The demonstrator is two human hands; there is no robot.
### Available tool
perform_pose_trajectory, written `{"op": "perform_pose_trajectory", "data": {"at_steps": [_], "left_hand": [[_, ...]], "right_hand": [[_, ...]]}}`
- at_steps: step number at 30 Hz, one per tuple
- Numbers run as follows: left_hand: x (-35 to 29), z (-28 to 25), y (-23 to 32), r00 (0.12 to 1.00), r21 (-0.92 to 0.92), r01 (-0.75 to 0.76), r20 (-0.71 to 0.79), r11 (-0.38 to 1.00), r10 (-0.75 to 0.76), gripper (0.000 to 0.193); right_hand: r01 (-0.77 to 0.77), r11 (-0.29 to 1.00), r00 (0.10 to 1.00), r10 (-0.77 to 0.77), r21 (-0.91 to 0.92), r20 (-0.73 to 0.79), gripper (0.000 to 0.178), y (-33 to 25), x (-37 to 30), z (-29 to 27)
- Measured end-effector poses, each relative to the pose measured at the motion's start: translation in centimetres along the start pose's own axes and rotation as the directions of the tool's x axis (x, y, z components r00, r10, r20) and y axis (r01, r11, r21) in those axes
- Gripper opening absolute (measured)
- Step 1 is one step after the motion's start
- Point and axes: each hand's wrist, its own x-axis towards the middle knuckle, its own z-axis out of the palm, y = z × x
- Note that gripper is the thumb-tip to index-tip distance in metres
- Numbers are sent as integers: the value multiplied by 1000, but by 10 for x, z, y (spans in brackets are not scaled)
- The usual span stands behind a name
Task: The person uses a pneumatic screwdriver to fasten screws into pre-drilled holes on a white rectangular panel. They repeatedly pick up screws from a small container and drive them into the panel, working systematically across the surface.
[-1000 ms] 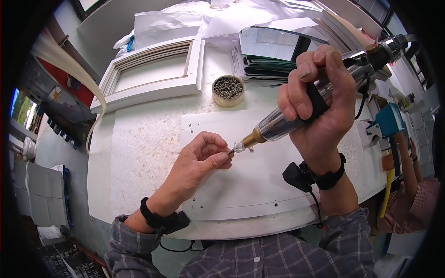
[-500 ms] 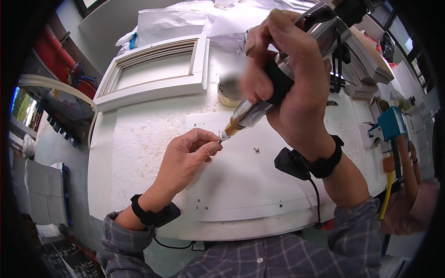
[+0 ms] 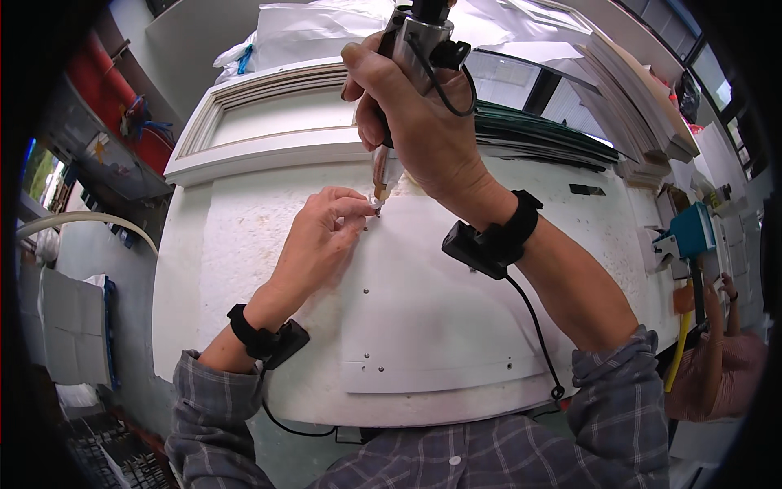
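Note:
My right hand [image 3: 436, 151] is wrapped round a silver and black power screwdriver [image 3: 422, 57], which points down with its brass-coloured nose [image 3: 380, 183] at the far left corner of a flat white panel [image 3: 440, 318]. Beside that nose, my left hand [image 3: 314, 236] pinches a small screw [image 3: 377, 213] between thumb and forefinger, right under the driver's tip. Fingers and nose partly cover the screw, and I cannot tell how deep it sits. Several small holes or screw heads [image 3: 366, 291] dot the panel's left side.
A white slatted frame [image 3: 269, 159] lies at the back left of the white table. Behind my right arm are dark green-edged sheets [image 3: 538, 134] and stacked boards [image 3: 643, 98]. A small dark tool [image 3: 586, 190] lies at right. Another person's arm [image 3: 713, 350] shows at far right.
Both hands have moved away from me to the panel's far left corner. The screwdriver has swung from a slant to nearly upright, and the screw has come down to the panel.

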Motion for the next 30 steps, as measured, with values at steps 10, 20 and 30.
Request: {"op": "perform_pose_trajectory", "data": {"at_steps": [10, 20, 30], "left_hand": [[2, -2, 4, 1000, 17, 10, 30, 1000, -11, 18], [-3, -3, 2, 998, 183, -69, -1, 981, 70, 29], [-4, 4, 15, 997, 141, -71, 22, 987, 68, 32]], "right_hand": [[-13, 1000, 1000, 14, -25, 25, 22, 6, 0, -1], [-59, 993, 994, 68, -101, 86, 24, 13, -4, 3], [5, 990, 990, 15, -144, 142, 32, -3, -10, 0]]}}
